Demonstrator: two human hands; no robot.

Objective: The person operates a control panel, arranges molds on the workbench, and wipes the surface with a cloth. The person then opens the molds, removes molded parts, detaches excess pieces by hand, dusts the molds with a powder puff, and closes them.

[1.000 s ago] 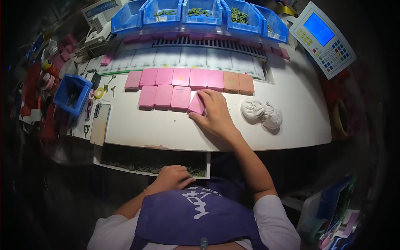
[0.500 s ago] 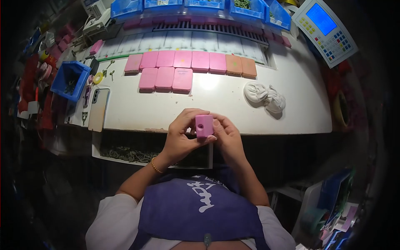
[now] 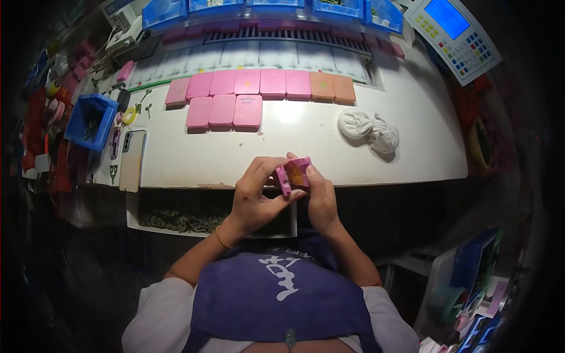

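The pink block is held near the front edge of the worktable (image 3: pixel 382 162), above the drawer's right end, and is parted into 2 pieces. At 0.5 s earlier it was closed, with a round hole showing in its side; at 1.0 s earlier the right hand (image 3: pixel 322 197) gripped it at the right end of the lower row (image 3: pixel 222 112), and the left hand (image 3: pixel 254 191) was at the drawer. The lower row has 3 pink blocks, the same count as at 0.5 s earlier.

The left hand pinches the left half (image 3: pixel 283 182) between thumb and fingers. The right hand pinches the right half (image 3: pixel 299 170), with its thumb on the upper right corner; a yellow-brown inner face is exposed. Whether the halves touch at the rear cannot be told.

Containers:
- The drawer (image 3: pixel 131 207), below the worktable edge, holds a layer of small green pieces (image 3: pixel 176 220).
- The blue bin (image 3: pixel 110 126) at the left, tilted, contains dark green pieces.
- 5 blue trays (image 3: pixel 382 20) line the top; green pieces show in the 2 rightmost, and the upper frame edge cuts off most contents.
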